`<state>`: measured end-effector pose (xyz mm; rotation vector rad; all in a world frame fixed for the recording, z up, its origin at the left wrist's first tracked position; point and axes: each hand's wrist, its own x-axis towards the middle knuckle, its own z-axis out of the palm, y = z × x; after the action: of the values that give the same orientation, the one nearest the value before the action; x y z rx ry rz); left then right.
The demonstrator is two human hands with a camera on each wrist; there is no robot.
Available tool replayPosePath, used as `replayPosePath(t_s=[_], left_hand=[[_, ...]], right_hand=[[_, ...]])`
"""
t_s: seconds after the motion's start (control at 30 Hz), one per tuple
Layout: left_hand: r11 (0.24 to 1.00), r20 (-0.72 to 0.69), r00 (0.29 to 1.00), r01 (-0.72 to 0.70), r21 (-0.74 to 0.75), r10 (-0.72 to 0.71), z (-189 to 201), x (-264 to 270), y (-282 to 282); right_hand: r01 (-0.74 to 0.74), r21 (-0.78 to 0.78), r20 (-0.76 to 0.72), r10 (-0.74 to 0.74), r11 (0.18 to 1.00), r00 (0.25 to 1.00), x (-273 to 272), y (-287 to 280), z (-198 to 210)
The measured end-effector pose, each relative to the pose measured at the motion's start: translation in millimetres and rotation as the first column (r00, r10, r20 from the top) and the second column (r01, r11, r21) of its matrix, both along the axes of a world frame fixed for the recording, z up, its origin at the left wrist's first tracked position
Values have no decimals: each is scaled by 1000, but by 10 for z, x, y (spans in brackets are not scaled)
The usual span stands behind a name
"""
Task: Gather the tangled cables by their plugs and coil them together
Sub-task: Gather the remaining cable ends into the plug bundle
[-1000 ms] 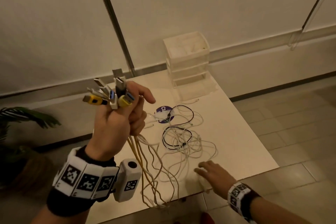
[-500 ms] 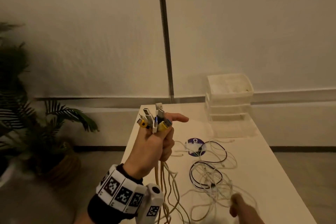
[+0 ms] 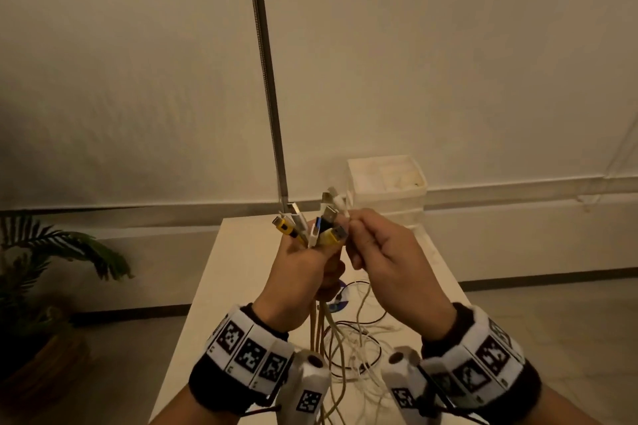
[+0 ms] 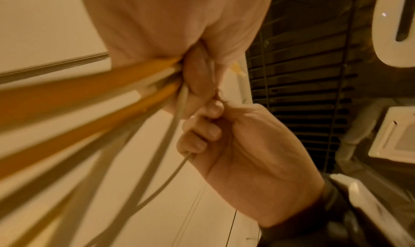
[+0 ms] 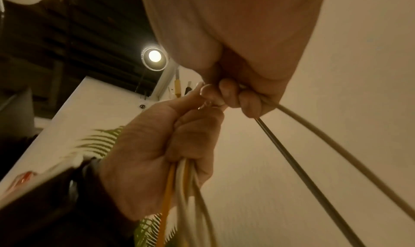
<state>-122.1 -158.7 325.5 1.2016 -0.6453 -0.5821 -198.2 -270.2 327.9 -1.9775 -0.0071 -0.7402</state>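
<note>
My left hand (image 3: 303, 266) is raised over the white table (image 3: 234, 272) and grips a bundle of cables just below their plugs (image 3: 310, 224), which fan out above the fist in yellow, white, blue and silver. Yellow and white cords (image 3: 322, 324) hang from that fist down to a tangle of white and black cables (image 3: 359, 342) on the table. My right hand (image 3: 376, 252) is pressed against the left one, fingers curled round a white cable (image 5: 336, 144), its white plug (image 3: 340, 200) sticking up beside the bundle. In the left wrist view the right hand (image 4: 235, 144) clasps that thin cable (image 4: 170, 176).
A stack of translucent plastic drawers (image 3: 386, 190) stands at the table's far end against the wall. A metal pole (image 3: 266, 79) rises behind the table. A potted plant (image 3: 41, 286) sits on the floor at the left. A purple round sticker (image 3: 340, 300) lies under the cables.
My right hand left the table, came up with a white cable and met the left hand at the plugs. The head view tilted up and swung left.
</note>
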Motion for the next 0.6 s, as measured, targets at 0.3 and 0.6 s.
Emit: replayPosePath(t_s=[0.3,0.6], left_hand=[[999,33,998,-46,0,46,11,123,-29],[930,-89,966,-259,-261,244,220,699,350]], right_hand=[[-66,-74,-62,61,995,996,44,-132,-80],[-167,-110,-268,132,980,954,84,-471,-400]])
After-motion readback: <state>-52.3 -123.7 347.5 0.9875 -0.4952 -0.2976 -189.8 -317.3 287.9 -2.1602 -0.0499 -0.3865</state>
